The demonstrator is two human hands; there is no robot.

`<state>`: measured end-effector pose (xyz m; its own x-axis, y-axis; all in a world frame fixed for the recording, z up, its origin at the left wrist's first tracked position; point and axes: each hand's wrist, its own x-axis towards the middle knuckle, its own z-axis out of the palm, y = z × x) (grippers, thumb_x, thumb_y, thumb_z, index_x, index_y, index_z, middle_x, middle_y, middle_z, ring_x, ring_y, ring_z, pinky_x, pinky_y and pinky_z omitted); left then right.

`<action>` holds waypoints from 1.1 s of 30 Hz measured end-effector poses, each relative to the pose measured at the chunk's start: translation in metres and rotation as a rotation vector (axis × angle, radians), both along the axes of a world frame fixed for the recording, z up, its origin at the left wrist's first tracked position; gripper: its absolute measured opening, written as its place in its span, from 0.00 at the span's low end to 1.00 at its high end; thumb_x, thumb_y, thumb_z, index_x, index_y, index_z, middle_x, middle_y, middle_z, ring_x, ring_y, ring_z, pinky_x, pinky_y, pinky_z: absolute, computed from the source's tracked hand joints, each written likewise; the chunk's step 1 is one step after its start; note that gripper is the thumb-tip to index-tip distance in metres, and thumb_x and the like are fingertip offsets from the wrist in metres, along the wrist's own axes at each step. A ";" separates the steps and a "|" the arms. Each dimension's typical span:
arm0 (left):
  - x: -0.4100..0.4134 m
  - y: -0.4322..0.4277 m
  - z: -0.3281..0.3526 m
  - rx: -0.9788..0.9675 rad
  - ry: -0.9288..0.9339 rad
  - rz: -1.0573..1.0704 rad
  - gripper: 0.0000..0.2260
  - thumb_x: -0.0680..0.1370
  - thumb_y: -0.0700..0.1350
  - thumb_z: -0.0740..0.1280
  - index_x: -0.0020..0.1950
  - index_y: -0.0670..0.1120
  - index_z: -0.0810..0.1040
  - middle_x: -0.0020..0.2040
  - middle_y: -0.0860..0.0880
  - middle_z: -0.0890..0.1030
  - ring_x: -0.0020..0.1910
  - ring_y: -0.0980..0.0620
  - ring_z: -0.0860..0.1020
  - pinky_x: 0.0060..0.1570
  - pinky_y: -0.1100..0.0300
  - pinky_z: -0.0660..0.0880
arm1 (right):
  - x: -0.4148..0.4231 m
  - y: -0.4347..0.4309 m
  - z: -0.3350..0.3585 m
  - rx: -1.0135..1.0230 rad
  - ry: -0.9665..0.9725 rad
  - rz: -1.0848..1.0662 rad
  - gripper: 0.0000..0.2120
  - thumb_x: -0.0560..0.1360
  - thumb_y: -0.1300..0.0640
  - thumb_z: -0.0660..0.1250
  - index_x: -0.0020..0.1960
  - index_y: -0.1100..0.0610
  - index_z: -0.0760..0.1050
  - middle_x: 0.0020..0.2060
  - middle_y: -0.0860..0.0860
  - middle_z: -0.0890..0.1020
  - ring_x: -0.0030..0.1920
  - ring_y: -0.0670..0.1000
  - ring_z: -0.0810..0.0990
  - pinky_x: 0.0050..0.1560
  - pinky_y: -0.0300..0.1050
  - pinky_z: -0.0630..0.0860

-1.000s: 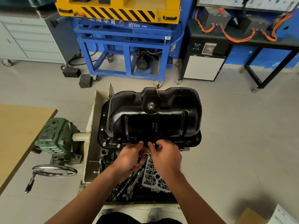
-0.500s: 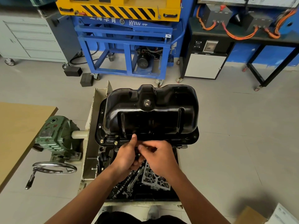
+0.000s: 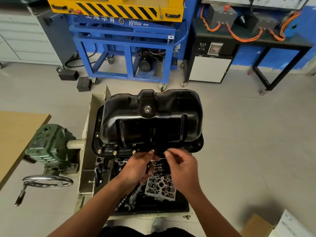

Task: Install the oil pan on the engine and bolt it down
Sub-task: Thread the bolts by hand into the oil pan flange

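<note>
The black oil pan (image 3: 150,120) lies upside down on the engine (image 3: 160,185), its flange on the block. Three brass-coloured bolts (image 3: 114,152) stand in the flange's front left edge. Both hands are at the middle of the front flange. My left hand (image 3: 136,166) is curled and pinches a brass bolt (image 3: 152,150) at its fingertips, right at the flange. A little to its right, my right hand (image 3: 181,166) has thumb and forefinger pinched together over the flange edge; what they pinch is too small to make out, probably a bolt.
The engine hangs in a cream stand (image 3: 87,161) with a green gearbox (image 3: 46,144) and a steel handwheel (image 3: 47,182) on the left. A wooden tabletop (image 3: 15,134) is at far left. A blue lift frame (image 3: 126,48) and a black bench (image 3: 256,40) stand behind. Boxes (image 3: 273,226) lie at bottom right.
The hands were touching at the flange, the right fingers reaching into the left hand. Now they have parted, the right hand drawn to the right with its fingertips pinched.
</note>
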<state>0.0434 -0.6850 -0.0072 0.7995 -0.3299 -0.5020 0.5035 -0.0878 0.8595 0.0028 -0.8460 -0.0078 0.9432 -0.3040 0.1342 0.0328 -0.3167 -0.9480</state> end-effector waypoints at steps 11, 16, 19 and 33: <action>0.010 -0.010 -0.002 0.063 0.015 -0.062 0.12 0.85 0.44 0.59 0.55 0.37 0.79 0.26 0.49 0.71 0.22 0.53 0.62 0.21 0.62 0.60 | 0.017 -0.025 -0.022 -0.326 -0.076 -0.081 0.06 0.77 0.61 0.71 0.52 0.59 0.84 0.42 0.47 0.80 0.42 0.44 0.80 0.44 0.36 0.77; 0.013 -0.010 -0.004 0.057 0.030 -0.076 0.13 0.85 0.44 0.60 0.56 0.37 0.78 0.27 0.50 0.70 0.22 0.54 0.62 0.22 0.62 0.60 | 0.018 -0.023 -0.027 -0.359 -0.069 -0.053 0.07 0.77 0.59 0.72 0.53 0.58 0.85 0.43 0.46 0.81 0.41 0.43 0.79 0.43 0.35 0.77; 0.013 -0.012 -0.004 0.075 0.017 -0.069 0.12 0.85 0.43 0.60 0.55 0.37 0.79 0.27 0.50 0.69 0.22 0.54 0.62 0.22 0.63 0.59 | 0.018 -0.023 -0.028 -0.369 -0.073 -0.046 0.07 0.77 0.58 0.72 0.53 0.58 0.84 0.43 0.46 0.81 0.41 0.42 0.80 0.43 0.35 0.77; 0.008 -0.019 -0.001 0.168 -0.087 -0.023 0.12 0.85 0.42 0.60 0.52 0.39 0.81 0.25 0.49 0.68 0.22 0.54 0.62 0.23 0.64 0.60 | 0.021 -0.031 -0.030 -0.394 -0.132 0.032 0.07 0.77 0.62 0.71 0.53 0.61 0.84 0.44 0.49 0.80 0.41 0.45 0.80 0.43 0.37 0.78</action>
<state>0.0517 -0.7036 -0.0083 0.8356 -0.2658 -0.4808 0.4239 -0.2448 0.8720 0.0243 -0.8771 -0.0380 0.9181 -0.1763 0.3548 0.1613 -0.6517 -0.7411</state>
